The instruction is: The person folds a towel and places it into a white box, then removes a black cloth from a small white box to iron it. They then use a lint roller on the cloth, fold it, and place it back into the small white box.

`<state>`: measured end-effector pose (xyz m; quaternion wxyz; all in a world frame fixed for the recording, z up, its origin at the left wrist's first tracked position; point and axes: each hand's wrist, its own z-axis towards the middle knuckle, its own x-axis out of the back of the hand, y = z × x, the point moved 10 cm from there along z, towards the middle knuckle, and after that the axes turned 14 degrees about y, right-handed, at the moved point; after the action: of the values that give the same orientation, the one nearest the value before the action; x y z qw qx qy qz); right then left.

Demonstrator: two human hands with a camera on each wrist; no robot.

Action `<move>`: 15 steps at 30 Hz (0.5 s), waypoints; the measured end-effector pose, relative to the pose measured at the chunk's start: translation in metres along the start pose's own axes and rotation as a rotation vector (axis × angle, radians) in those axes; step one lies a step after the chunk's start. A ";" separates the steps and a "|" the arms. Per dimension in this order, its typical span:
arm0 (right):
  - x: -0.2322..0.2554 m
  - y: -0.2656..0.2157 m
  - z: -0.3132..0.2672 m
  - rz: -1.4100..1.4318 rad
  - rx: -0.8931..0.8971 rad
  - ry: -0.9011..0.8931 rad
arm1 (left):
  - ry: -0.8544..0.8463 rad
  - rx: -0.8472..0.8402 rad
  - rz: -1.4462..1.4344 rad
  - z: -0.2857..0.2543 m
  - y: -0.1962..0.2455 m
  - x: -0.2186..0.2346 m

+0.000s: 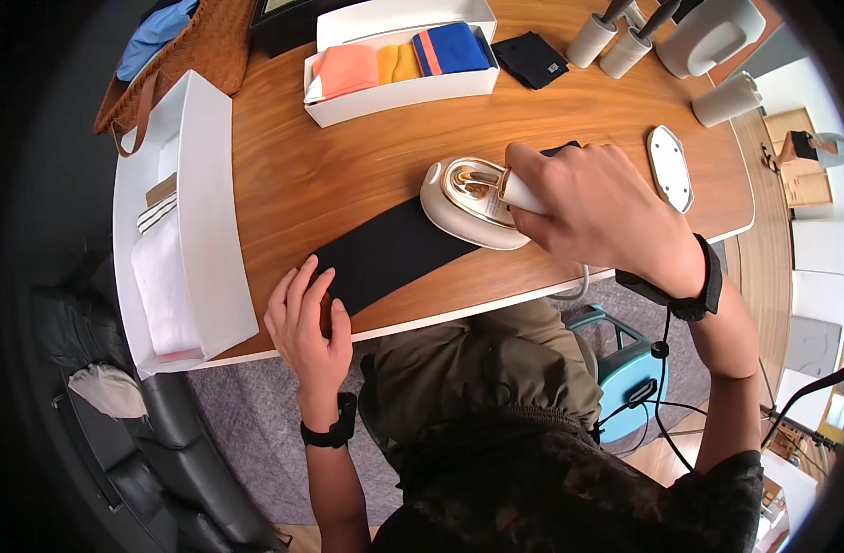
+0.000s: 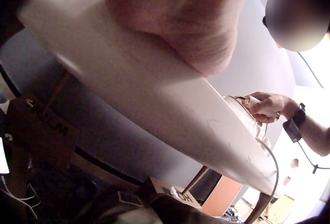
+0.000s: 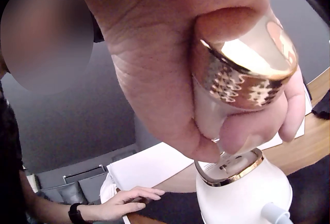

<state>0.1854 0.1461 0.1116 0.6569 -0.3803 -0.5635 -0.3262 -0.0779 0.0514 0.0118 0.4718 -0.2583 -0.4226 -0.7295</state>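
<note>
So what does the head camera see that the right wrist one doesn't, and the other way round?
Only the head view shows the box of bright folded cloths, the jug and the blue-green stool.

Only the right wrist view shows the patterned gold band on the handle.

Both show the iron, the right hand holding it, the left hand, the black cloth and the table.

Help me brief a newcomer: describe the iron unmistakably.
On the wooden table, find the long black cloth. The white iron sits on it, gripped by the right hand. Gold trim sets it apart from the flat white plate nearby.
</note>
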 end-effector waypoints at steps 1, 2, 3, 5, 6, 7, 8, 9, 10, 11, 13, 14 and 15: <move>-0.002 0.000 0.000 0.001 -0.008 -0.021 | 0.001 0.000 0.003 0.000 0.000 0.000; -0.002 0.000 0.000 0.001 -0.006 -0.020 | 0.003 0.001 0.005 0.000 0.000 0.001; -0.002 0.000 0.000 0.003 -0.006 -0.014 | 0.001 0.005 0.006 0.000 0.000 0.001; -0.002 0.000 0.000 0.004 -0.005 -0.007 | -0.001 0.010 0.007 0.000 -0.001 0.001; -0.002 0.000 0.000 0.006 0.000 -0.005 | 0.002 0.008 0.006 -0.001 -0.001 0.000; -0.002 -0.001 0.000 0.007 0.004 -0.003 | 0.005 0.005 0.006 -0.001 -0.001 0.000; -0.002 -0.001 0.000 0.007 0.004 -0.003 | 0.005 0.005 0.005 -0.001 -0.002 0.000; -0.001 -0.001 -0.001 0.009 0.006 0.001 | 0.008 0.005 0.005 -0.001 -0.002 0.000; -0.001 -0.002 -0.001 0.012 0.009 0.004 | 0.012 0.004 0.005 -0.001 -0.002 0.000; -0.001 -0.002 -0.001 0.013 0.008 0.004 | 0.011 0.003 0.005 -0.002 -0.002 -0.001; 0.000 -0.002 -0.001 0.006 0.018 0.005 | 0.027 -0.001 0.005 -0.002 -0.004 -0.001; -0.001 -0.002 -0.001 0.006 0.018 0.005 | 0.026 -0.002 0.004 -0.002 -0.003 -0.002; -0.001 -0.002 -0.001 0.011 0.016 0.004 | 0.024 0.002 0.008 -0.002 -0.003 -0.001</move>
<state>0.1842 0.1444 0.1108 0.6631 -0.3773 -0.5625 -0.3187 -0.0802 0.0512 0.0085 0.4799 -0.2509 -0.4164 -0.7303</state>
